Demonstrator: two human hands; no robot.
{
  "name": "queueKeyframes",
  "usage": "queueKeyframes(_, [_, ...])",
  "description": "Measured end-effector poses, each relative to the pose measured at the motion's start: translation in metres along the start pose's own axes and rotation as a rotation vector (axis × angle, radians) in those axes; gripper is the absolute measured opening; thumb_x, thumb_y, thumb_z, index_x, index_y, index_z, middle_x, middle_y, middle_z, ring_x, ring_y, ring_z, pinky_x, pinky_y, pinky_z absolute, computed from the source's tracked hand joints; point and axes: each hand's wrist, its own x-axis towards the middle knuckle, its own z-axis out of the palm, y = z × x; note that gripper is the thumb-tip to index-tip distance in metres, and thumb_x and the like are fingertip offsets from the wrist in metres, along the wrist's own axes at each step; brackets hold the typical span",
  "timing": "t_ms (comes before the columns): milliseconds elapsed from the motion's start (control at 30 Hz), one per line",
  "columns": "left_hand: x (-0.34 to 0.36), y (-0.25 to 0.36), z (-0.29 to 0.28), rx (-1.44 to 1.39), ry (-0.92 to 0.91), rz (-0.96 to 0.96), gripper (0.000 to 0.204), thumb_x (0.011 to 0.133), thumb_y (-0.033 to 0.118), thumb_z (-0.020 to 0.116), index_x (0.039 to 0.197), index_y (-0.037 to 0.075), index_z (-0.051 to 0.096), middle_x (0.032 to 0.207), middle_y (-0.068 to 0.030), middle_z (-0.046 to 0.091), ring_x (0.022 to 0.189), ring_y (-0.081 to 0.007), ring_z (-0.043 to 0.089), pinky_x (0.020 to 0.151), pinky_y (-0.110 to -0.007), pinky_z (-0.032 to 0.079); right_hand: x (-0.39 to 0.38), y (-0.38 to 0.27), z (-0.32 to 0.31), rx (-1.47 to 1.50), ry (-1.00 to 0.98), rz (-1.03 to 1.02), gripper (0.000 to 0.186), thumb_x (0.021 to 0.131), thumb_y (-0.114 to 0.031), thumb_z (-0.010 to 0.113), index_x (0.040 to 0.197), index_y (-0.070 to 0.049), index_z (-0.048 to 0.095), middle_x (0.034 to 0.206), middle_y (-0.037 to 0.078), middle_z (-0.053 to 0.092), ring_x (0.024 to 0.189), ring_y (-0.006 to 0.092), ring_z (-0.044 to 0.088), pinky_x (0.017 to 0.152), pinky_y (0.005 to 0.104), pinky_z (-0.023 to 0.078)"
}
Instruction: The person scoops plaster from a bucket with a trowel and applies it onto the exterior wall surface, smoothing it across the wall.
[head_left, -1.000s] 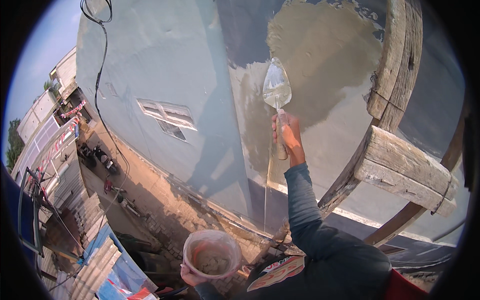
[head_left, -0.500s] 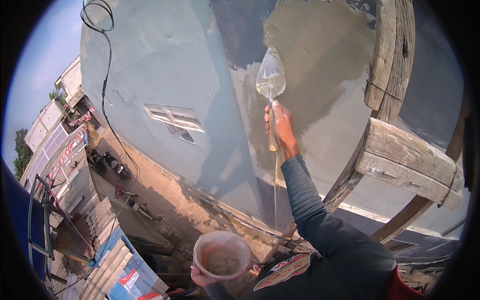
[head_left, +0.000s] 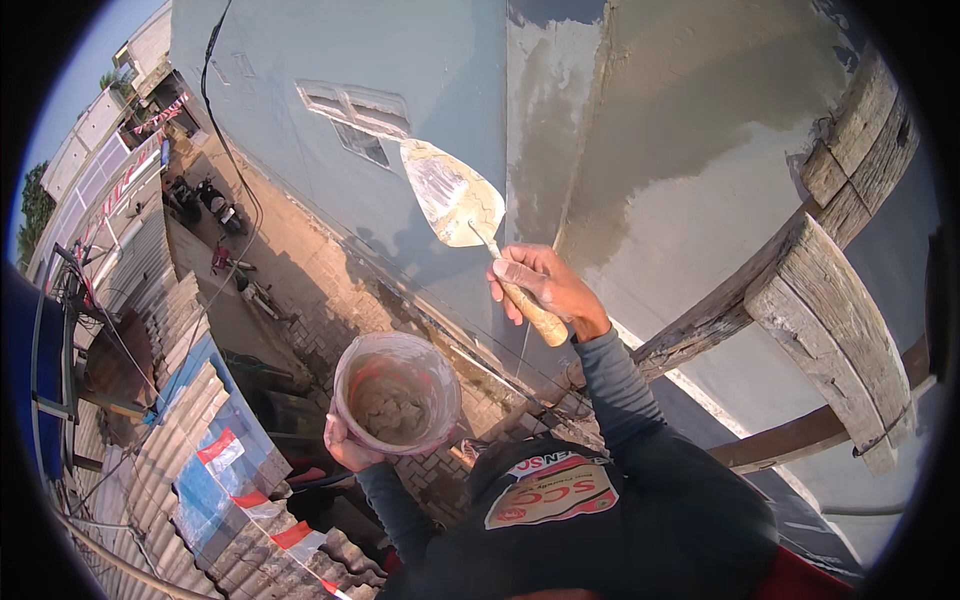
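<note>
My right hand (head_left: 553, 287) grips the wooden handle of a pointed trowel (head_left: 452, 195), its blade smeared with pale mortar and tilted up to the left. The trowel is apart from the wall, in the air above and right of the bucket. Low in the middle, my left hand (head_left: 350, 443) holds a whitish bucket (head_left: 447, 375) by its lower left side. Grey wet mortar (head_left: 393, 412) lies in the bottom of the bucket. A damp, darker patch of plaster (head_left: 650, 165) covers part of the wall to the right of my right hand.
Weathered timber beams (head_left: 825, 330) bound with wire stand close on the right. A black cable (head_left: 212, 60) hangs at the left. Far below runs a brick-paved lane (head_left: 300, 265) with parked motorcycles (head_left: 220, 207); corrugated roofs (head_left: 165, 330) and red-and-white bunting (head_left: 293, 535) lie left.
My right hand has drawn the trowel off the wall, down toward the bucket, its blade now pointing left. My left hand has raised the bucket, and the view has turned.
</note>
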Motion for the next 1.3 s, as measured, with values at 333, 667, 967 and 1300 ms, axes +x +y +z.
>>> queueKeyframes(333, [0.002,0.02,0.075,-0.048,-0.208,0.113,0.057,0.09,0.033,0.058,0.119,-0.016,0.048,0.111,-0.0183,0.06,0.097,-0.0221,0.06,0.09,-0.034,0.047,-0.039,0.07,0.032,-1.228,-0.445,0.076,0.022,0.084,-0.016,0.052,0.088,0.006,0.055,0.085,0.025,0.059,0.085,0.044,0.055,0.074,0.0474,0.043])
queueKeyframes(667, [-0.01,0.009,0.082,-0.019,-0.182,0.02,0.047,0.091,0.027,0.058,0.113,-0.014,0.054,0.115,-0.0161,0.059,0.101,-0.0206,0.058,0.093,-0.033,0.044,-0.03,0.129,0.053,-1.401,-0.274,-0.224,0.006,0.071,-0.005,0.055,0.075,-0.001,0.058,0.076,0.016,0.06,0.076,0.0366,0.059,0.066,0.0477,0.044])
queueKeyframes(967, [-0.005,0.014,0.078,-0.072,-0.243,-0.03,0.053,0.089,0.03,0.058,0.115,-0.015,0.052,0.113,-0.0178,0.06,0.101,-0.0234,0.059,0.094,-0.034,0.044,-0.035,0.143,0.046,-1.403,-0.221,-0.526,0.004,0.07,-0.006,0.056,0.073,-0.004,0.058,0.077,0.015,0.059,0.07,0.0334,0.059,0.061,0.045,0.042])
queueKeyframes(1300, [-0.003,0.01,0.081,-0.158,-0.28,-0.096,0.057,0.09,0.031,0.057,0.122,-0.016,0.046,0.116,-0.0206,0.059,0.105,-0.0254,0.059,0.096,-0.036,0.043,-0.033,0.122,0.055,-1.405,-0.312,-0.317,0.008,0.072,-0.007,0.056,0.077,-0.001,0.06,0.079,0.017,0.058,0.07,0.0351,0.06,0.064,0.0453,0.047])
